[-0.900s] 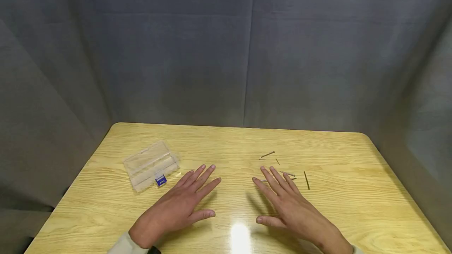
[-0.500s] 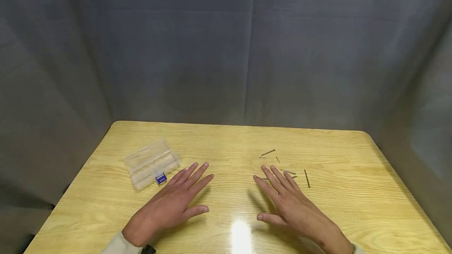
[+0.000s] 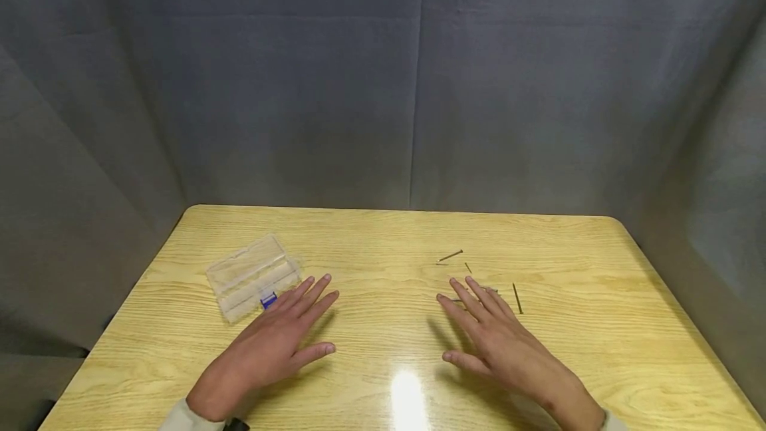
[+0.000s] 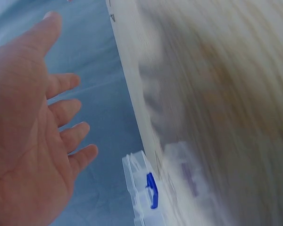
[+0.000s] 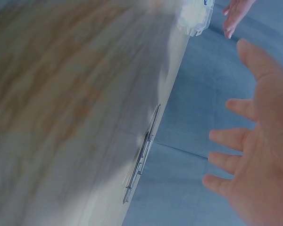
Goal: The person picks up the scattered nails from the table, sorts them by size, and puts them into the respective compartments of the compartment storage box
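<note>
My left hand (image 3: pixel 269 344) hovers over the table's left half, fingers spread and holding nothing. Just beyond its fingertips lies a clear plastic box (image 3: pixel 248 275) with a blue latch (image 3: pixel 268 300); the hand partly covers its near corner in the head view. The latch (image 4: pixel 152 190) also shows in the left wrist view. My right hand (image 3: pixel 503 348), likewise spread and holding nothing, is above the table on the right. Several nails lie around its fingertips: one long nail (image 3: pixel 517 298) to the right, another nail (image 3: pixel 450 256) farther back. Some are partly hidden behind the fingers.
The wooden table (image 3: pixel 383 245) has rounded far corners and a bright light reflection near its front middle. A grey curtain (image 3: pixel 299 85) hangs behind it and along both sides.
My left hand has moved leftward, closer to the box, and now overlaps its near corner. The right hand has shifted slightly to the right. The box and nails stay where they lay.
</note>
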Demonstrator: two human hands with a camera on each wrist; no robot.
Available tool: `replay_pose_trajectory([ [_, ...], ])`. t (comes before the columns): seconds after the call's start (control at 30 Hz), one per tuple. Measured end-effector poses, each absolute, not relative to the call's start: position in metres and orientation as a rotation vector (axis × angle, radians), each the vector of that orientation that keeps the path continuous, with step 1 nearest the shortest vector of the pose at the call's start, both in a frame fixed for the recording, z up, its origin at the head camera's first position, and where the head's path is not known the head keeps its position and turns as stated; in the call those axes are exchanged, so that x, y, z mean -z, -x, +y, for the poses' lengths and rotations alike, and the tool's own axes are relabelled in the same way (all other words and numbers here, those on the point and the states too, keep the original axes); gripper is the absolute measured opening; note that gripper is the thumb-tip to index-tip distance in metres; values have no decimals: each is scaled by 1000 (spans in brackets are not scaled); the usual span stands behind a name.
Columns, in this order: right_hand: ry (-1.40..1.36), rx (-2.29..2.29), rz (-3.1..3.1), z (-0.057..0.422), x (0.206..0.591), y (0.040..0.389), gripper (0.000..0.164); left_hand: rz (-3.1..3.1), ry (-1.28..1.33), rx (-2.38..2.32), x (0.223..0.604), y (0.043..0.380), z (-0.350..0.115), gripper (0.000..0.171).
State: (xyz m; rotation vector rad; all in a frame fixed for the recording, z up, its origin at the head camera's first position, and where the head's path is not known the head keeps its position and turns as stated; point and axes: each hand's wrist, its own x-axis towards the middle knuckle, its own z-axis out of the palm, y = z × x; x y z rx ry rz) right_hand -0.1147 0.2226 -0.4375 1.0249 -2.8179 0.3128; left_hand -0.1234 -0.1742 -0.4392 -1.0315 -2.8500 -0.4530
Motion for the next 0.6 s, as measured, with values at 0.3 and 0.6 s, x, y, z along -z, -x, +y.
replay_pose_trajectory([
  [0.3,-1032,-289,-2747,227,440,115,71,-2927,900,498,432,122,-195,75],
  [0.6,-1019,-255,-2716,236,439,115,67,-2908,820,525,429,121,-209,76],
])
